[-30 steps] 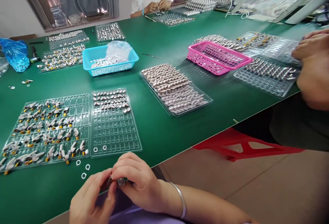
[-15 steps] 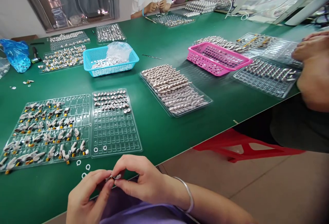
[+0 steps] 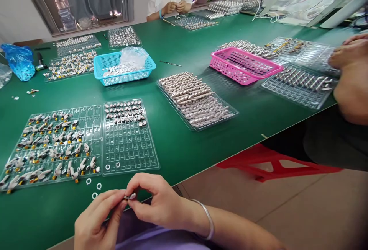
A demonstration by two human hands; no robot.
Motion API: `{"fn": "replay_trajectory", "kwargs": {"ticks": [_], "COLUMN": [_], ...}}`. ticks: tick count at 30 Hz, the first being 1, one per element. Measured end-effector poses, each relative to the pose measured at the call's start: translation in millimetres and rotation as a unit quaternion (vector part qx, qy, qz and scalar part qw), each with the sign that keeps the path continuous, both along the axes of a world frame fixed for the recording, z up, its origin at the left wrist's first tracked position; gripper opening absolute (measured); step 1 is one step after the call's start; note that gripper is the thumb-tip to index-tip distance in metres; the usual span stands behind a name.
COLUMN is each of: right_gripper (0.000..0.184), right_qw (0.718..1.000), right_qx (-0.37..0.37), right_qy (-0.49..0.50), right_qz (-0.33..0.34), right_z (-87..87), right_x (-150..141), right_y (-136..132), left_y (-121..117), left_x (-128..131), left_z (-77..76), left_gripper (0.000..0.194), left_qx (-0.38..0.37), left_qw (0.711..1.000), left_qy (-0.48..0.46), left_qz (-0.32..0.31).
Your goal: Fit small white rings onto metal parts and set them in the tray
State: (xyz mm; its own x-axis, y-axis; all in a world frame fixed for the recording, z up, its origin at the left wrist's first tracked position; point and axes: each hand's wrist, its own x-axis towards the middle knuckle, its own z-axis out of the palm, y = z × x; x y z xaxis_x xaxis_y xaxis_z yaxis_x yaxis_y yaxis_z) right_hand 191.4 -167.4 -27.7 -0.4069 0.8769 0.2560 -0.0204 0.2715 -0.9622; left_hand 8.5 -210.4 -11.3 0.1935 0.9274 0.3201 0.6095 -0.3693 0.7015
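Just past the table's near edge, the fingertips of my left hand [image 3: 99, 217] and my right hand [image 3: 156, 200] meet around a small white and dark earbud part [image 3: 132, 196]. Both hands pinch it between thumb and fingers, which hide much of it. Beyond them lies a clear tray [image 3: 130, 152] with rows of small white and dark caps at its far end. To its left, another clear tray [image 3: 89, 118] carries many white earbud housings [image 3: 57, 169] with yellow tabs. Several loose white rings [image 3: 99, 186] rest on the green table near my left hand.
A stacked tray of pale stems [image 3: 192, 98], a blue basket [image 3: 123, 79] and a pink basket [image 3: 232, 72] stand further back. Co-workers' hands show at the right [image 3: 352, 70] and far side [image 3: 176, 7]. A red stool [image 3: 258, 165] sits beside the table at right.
The earbud part has turned slightly between my fingertips and more of its white side shows. My hands have barely shifted.
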Motion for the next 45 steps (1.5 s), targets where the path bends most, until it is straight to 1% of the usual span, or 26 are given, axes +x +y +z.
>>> {"fn": "replay_trajectory", "kwargs": {"ticks": [6,15,17,20,22,23,24,26,27,29,31,32,34,38,42,45], "right_gripper": [0.011,0.017,0.017,0.017,0.019,0.022,0.025,0.028,0.029,0.028,0.022,0.019,0.016,0.018,0.017,0.018], "right_qw": [1.000,0.999,0.998,0.996,0.996,0.998,0.999,0.996,0.987,0.955,0.921,0.909,0.902,0.911,0.932,0.938], "right_qx": [0.013,-0.043,-0.055,-0.079,-0.079,-0.059,-0.022,0.088,0.152,0.273,0.360,0.384,0.397,0.385,0.339,0.319], "right_qy": [0.000,0.019,0.022,0.032,0.032,0.026,0.014,-0.022,-0.043,-0.083,-0.116,-0.130,-0.145,-0.137,-0.128,-0.132], "right_qz": [-0.024,-0.022,-0.016,0.006,0.024,0.027,0.021,-0.014,-0.038,-0.080,-0.095,-0.095,-0.087,-0.053,0.006,0.026], "right_z": [-0.3,-3.9,-6.3,-10.2,-11.7,-11.8,-11.6,-10.7,-10.3,-10.1,-11.2,-12.0,-13.9,-15.4,-14.0,-13.3], "right_x": [-4,-7,-7,-6,-4,-2,0,3,5,7,7,7,5,4,7,11], "right_y": [-1,-3,-3,-1,1,2,2,3,3,3,4,4,6,12,15,15], "left_y": [0,2,2,2,4,5,6,9,10,12,13,12,11,7,8,9], "left_x": [1,2,3,8,12,13,14,14,13,9,7,7,8,15,17,15], "left_z": [2.8,3.4,3.3,2.9,3.4,4.0,4.8,6.5,7.2,7.9,7.9,7.7,7.3,6.7,6.7,7.4], "left_gripper": [0.028,0.029,0.027,0.022,0.018,0.016,0.013,0.007,0.005,0.004,0.006,0.006,0.006,0.003,0.002,0.003], "left_qx": [0.026,0.045,0.042,0.042,0.031,0.021,0.006,-0.030,-0.052,-0.103,-0.144,-0.160,-0.175,-0.165,-0.128,-0.105], "left_qw": [0.999,0.997,0.997,0.998,0.998,0.998,0.999,0.998,0.997,0.992,0.987,0.984,0.980,0.978,0.987,0.993], "left_qy": [0.019,0.055,0.056,0.052,0.047,0.041,0.032,0.007,-0.007,-0.035,-0.059,-0.068,-0.082,-0.094,-0.070,-0.035], "left_qz": [-0.004,-0.029,-0.021,0.012,0.029,0.033,0.039,0.052,0.058,0.060,0.049,0.044,0.051,0.088,0.073,0.049]}}
